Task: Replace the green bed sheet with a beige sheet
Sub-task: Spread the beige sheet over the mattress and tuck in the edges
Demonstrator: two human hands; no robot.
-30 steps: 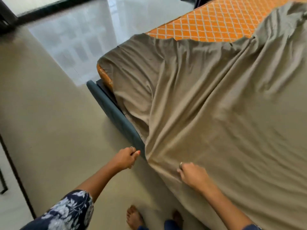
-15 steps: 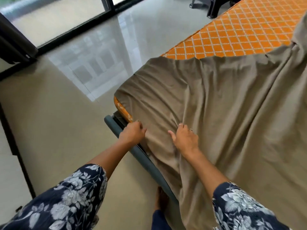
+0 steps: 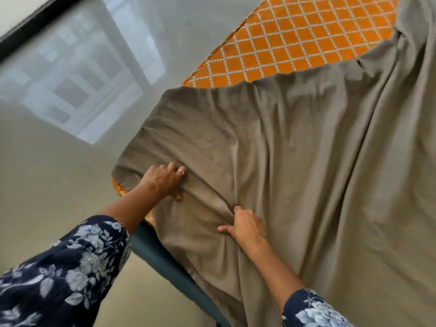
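Beige cotton-like bed sheet [image 3: 295,185] lies rumpled over the near part of the orange mattress with white diamond quilting [image 3: 306,38]; far part of mattress uncovered. No green sheet in view.

Left hand [image 3: 165,180]: fingers spread and fairly straight, pressing flat on the sheet near the mattress corner, holding nothing. Right hand [image 3: 245,227]: fingers curled into a gathered fold of the sheet, gripping it; thumb out to the side.

Risks, as judged:
- Sheet edge barely covers the near corner; a strip of orange shows just below the left wrist. A pull by the right hand toward the body could drag the edge further off the far mattress.
- Deep diagonal creases run from the right hand to the upper right. Pressing them flat without tensioning may lock the wrinkles in.
- Sheet hangs over the bed side; could slide off under its own weight if released.

Surroundings: grey-blue padded bed frame rail [image 3: 169,263] runs beneath the mattress edge, close to where tucking would happen; it may limit hand access. Glossy grey tiled floor [image 3: 59,161] reflects a window. Dark floral sleeves on both arms.
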